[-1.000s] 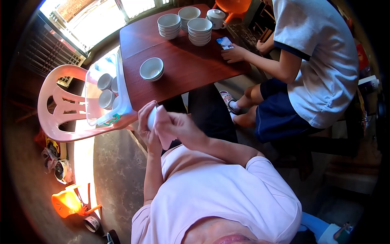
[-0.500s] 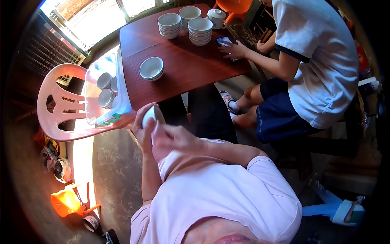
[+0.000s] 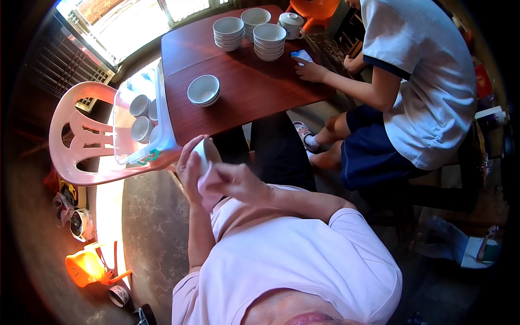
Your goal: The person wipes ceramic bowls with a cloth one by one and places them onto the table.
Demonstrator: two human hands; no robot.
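With left hand point(image 3: 188, 173), grasps a white bowl point(image 3: 209, 155) just before the near edge of the worktop point(image 3: 238, 103); with right hand point(image 3: 242, 184), pinches a pink cloth point(image 3: 210, 185) against this bowl (hiding its lower part). Has also a low bowl stack point(image 3: 203, 90) on the worktop, taller stacks point(image 3: 228, 37) at its far side, a clear box point(image 3: 169, 122) at its left.

White bowl point(image 3: 209, 153): tipped sideways, held up just off near edge of tabletop point(image 3: 246, 103). Pink cloth point(image 3: 208, 187): crumpled, against bowl, lower end hanging.
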